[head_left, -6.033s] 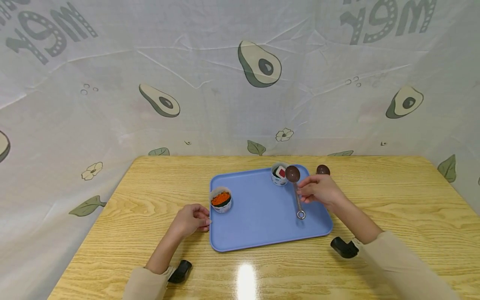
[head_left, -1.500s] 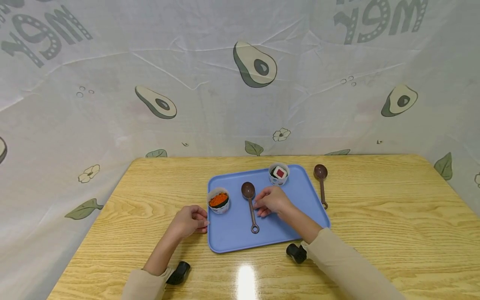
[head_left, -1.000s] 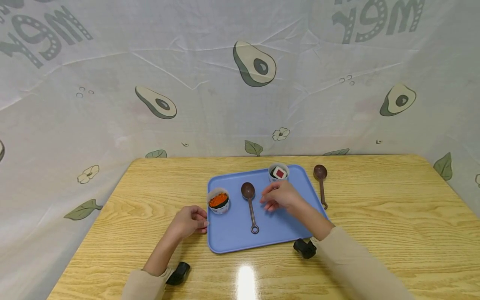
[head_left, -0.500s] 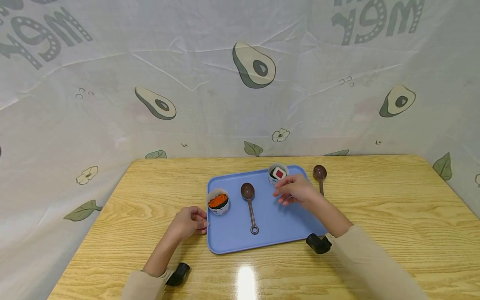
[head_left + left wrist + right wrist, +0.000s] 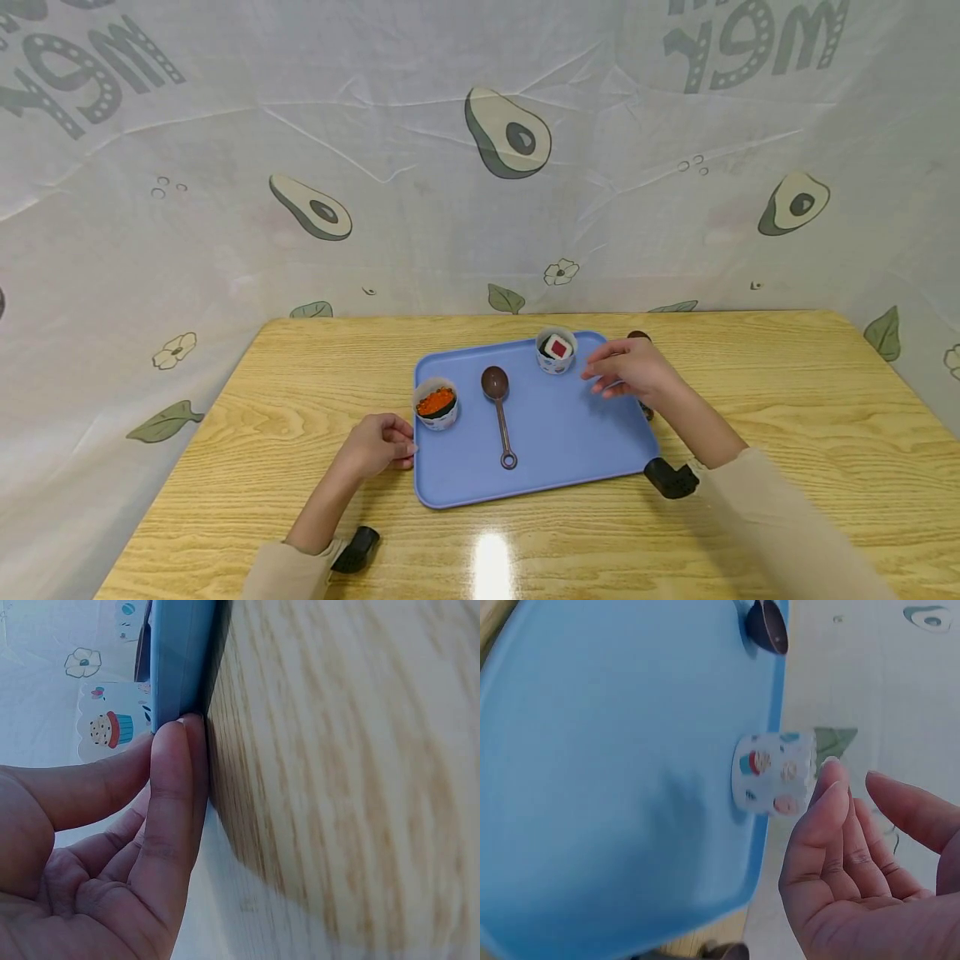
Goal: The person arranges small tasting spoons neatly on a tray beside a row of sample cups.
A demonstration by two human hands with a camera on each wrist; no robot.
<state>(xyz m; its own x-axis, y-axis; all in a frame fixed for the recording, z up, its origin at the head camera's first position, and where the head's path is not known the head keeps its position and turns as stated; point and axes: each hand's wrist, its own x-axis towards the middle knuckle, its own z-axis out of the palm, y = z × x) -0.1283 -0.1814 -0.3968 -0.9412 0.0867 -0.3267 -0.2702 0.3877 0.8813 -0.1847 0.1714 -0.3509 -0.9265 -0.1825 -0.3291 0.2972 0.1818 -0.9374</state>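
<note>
A blue tray (image 5: 465, 471) is pinched at its nine o'clock rim by the left hand (image 5: 378, 444); the right hand (image 5: 630, 368) is held empty over two o'clock, thumb and fingers apart. A brown spoon (image 5: 501, 417) is seen near the tray's centre; apparently light, stiff and slick, it is probably best taken mid-handle. A second spoon (image 5: 639, 335), off the tray's three o'clock side, is too hidden to be judged.

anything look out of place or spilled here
No spill or damage shows. One brown spoon lies on the blue tray, but a second spoon, partly hidden by the right hand, lies off it on the table. The tray also sits slightly askew to the table's far edge.
</note>
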